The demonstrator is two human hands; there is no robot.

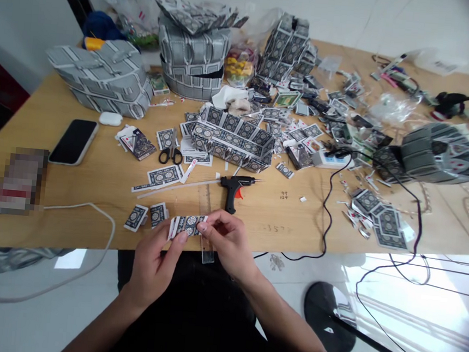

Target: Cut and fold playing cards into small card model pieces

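Both hands pinch one folded strip of playing cards (187, 225) just above the near edge of the bench (95, 177). The left hand (153, 262) has its grip closed on the strip's left end, thumb on top. The right hand (229, 241) has its grip closed on the right end, fingertips pressed together on the card. The strip shows dark patterned card backs with white borders, and it lies almost level between the hands.

Two single folded cards (145, 216) lie on the bench just left of the strip. One black glue gun (233, 188) stands behind the hands, with its cable (330, 206) running off to the right. One pair of scissors (171, 151) lies further back, near one long card box (231, 140). One phone (74, 141) lies at the left, well apart. A clear ruler (206, 234) passes under the hands.
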